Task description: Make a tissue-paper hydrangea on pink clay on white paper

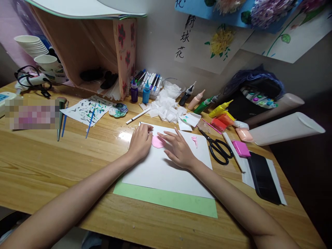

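A flat, round piece of pink clay [158,141] lies on a white sheet of paper [166,173]. My left hand [140,140] rests at the left edge of the clay, fingers bent and close together; whether it grips anything is hidden. On the clay's right side, my right hand [180,147] has its fingers spread, with fingertips at the clay's edge and nothing held. A small strip of pink clay [195,141] sits on the paper to the right of my right hand. Under the white sheet a green sheet [168,200] shows along the front.
Black scissors [220,150] and a magenta clay pack [241,148] lie right of the paper. Crumpled tissues [167,107], a marker [137,116] and paint bottles [146,92] stand or lie behind it. Brushes [90,121] and a painted sheet [86,110] are at left.
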A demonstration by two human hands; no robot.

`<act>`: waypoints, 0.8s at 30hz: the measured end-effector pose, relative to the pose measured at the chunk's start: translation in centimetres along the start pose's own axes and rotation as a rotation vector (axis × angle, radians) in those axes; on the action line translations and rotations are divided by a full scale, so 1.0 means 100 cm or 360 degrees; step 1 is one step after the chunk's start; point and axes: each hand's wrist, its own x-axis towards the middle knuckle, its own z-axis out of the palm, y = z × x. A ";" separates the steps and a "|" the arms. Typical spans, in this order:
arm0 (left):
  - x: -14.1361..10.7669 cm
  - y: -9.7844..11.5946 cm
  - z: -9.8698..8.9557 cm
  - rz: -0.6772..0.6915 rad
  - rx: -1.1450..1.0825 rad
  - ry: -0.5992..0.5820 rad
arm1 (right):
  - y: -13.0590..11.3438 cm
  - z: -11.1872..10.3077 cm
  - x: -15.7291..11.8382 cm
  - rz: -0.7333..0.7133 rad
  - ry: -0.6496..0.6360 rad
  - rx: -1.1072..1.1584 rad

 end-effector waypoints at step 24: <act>0.001 0.000 0.000 -0.0027 -0.0058 0.0031 | -0.002 -0.001 0.001 -0.0085 -0.0218 -0.0083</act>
